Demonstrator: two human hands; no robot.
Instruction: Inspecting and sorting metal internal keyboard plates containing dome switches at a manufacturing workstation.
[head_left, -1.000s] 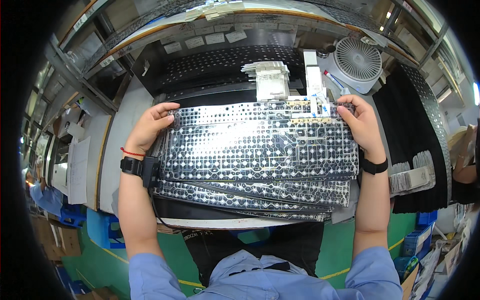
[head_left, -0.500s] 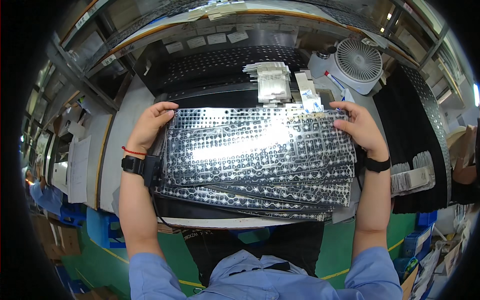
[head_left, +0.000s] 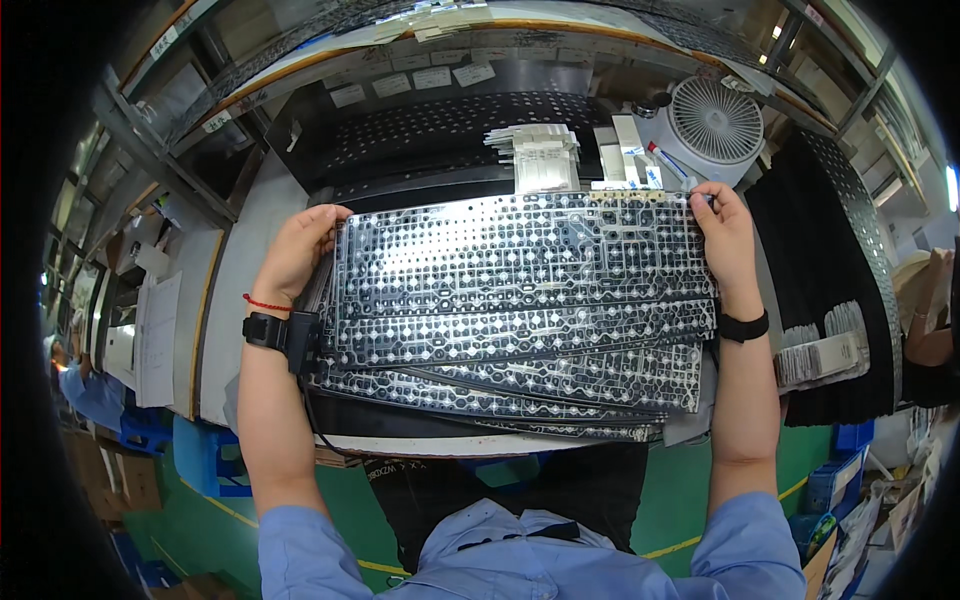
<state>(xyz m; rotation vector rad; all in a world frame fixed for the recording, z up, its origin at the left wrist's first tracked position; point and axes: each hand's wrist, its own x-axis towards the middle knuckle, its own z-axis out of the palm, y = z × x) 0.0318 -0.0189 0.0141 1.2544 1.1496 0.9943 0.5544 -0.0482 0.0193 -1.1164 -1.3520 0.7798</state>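
Head view: left hand and right hand pinched patterned sheet near table's front edge; even tension seemed advisable.

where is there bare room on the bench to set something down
The pale bench shows a bare strip left of the left hand. Patterned sheets crowd the middle, white strips and a fan the far side, black material the right.
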